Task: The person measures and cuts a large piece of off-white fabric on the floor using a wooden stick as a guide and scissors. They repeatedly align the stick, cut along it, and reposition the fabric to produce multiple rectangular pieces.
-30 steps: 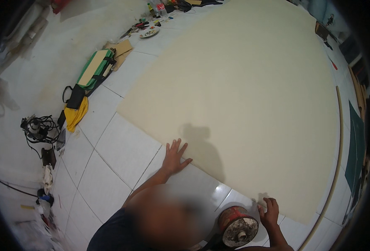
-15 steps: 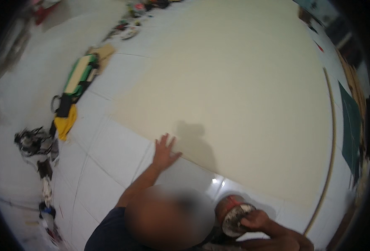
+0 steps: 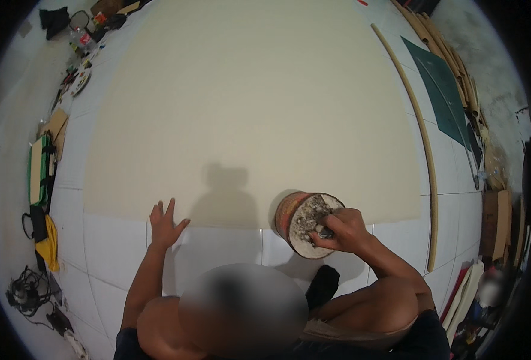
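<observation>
A large cream sheet (image 3: pixel 277 108) lies flat over the white tiled floor. My left hand (image 3: pixel 164 228) is spread at its near edge, left of the middle, fingers pointing away from me. To the right, my right hand (image 3: pixel 346 229) grips the top of a rusty red-brown can (image 3: pixel 287 213). Its round top is whitish and crusted, with dark stains. The can overlaps the sheet's near edge in view; whether its base touches the sheet or the floor I cannot tell. My fingers partly hide the handle-like piece on top.
Along the right lie a long tan pole (image 3: pixel 424 135), a green mat (image 3: pixel 438 90) and brown tubes (image 3: pixel 448 51). On the left are a green-edged case (image 3: pixel 38 171), a yellow cloth (image 3: pixel 49 243) and tangled black cables (image 3: pixel 25 294). A dark-covered foot (image 3: pixel 323 285) is near the can.
My view has turned, swinging the sheet's near edge level. My right hand has brought the can from the tiles forward to the sheet's near edge. My left hand stays spread by that edge.
</observation>
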`<state>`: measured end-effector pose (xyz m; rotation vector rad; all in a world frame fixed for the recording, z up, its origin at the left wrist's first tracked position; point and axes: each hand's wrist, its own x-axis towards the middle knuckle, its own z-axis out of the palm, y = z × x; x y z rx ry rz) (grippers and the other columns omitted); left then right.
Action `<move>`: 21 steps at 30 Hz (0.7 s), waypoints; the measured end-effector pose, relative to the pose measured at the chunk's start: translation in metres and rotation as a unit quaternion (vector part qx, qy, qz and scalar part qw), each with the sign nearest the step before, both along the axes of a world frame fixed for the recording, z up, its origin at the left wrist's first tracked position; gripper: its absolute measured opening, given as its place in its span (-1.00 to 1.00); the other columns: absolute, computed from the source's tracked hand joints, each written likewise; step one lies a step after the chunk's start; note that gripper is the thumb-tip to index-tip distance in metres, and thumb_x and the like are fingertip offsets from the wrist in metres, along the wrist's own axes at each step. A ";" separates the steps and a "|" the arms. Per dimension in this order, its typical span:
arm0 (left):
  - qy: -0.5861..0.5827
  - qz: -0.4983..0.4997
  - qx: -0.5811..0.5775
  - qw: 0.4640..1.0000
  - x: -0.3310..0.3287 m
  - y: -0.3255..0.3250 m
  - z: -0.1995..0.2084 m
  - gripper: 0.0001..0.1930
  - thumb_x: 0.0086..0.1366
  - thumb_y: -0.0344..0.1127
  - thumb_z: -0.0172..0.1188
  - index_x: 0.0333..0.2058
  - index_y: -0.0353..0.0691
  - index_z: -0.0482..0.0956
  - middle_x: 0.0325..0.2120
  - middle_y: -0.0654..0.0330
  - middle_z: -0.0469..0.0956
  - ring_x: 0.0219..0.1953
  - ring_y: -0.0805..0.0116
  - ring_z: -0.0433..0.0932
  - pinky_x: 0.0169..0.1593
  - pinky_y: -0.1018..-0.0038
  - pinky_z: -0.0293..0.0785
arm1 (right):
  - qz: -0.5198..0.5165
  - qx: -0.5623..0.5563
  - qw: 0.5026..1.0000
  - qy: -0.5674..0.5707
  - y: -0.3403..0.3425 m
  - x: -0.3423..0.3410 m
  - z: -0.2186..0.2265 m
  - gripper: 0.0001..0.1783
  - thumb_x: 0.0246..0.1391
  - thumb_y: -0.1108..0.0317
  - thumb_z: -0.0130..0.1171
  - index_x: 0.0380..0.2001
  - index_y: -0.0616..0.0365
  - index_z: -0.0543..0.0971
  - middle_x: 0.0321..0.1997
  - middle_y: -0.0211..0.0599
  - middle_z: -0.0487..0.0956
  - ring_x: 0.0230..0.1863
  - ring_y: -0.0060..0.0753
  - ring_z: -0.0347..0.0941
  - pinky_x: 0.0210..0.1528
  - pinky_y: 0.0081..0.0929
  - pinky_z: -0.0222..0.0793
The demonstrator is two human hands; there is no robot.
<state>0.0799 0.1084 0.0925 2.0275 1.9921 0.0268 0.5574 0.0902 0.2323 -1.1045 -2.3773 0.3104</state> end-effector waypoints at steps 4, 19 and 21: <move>-0.004 0.007 -0.021 1.000 -0.008 -0.002 0.001 -0.13 0.12 0.11 0.24 0.29 -0.14 0.09 0.21 -0.40 0.02 0.27 -0.30 -0.04 0.27 -0.03 -0.11 | -0.030 0.020 0.999 -0.002 0.039 0.001 -0.017 -0.67 -0.30 0.16 0.44 -0.63 0.06 0.48 -0.77 -0.35 0.37 -0.74 -0.26 0.34 -0.69 -0.39 0.25; 0.043 0.096 -0.235 0.966 0.058 0.054 0.081 -0.21 0.18 0.09 0.16 0.25 -0.26 0.12 0.26 -0.27 0.00 0.30 -0.27 -0.03 0.27 -0.10 -0.02 | -0.088 -0.182 0.979 0.013 0.049 0.005 -0.001 -0.57 -0.06 -0.03 0.23 -0.39 0.11 0.40 -0.54 -0.15 0.51 -0.48 0.01 0.46 -0.42 -0.12 0.35; -0.054 0.118 -0.184 0.974 0.080 0.057 0.103 -0.30 0.21 0.07 0.14 0.19 -0.25 0.23 0.22 -0.22 0.11 0.25 -0.19 0.11 0.23 0.00 0.11 | -0.056 -0.289 0.956 0.003 0.049 0.009 0.040 -0.48 0.01 -0.02 0.17 -0.10 0.14 0.40 -0.30 0.00 0.54 -0.23 0.07 0.47 -0.19 -0.06 0.36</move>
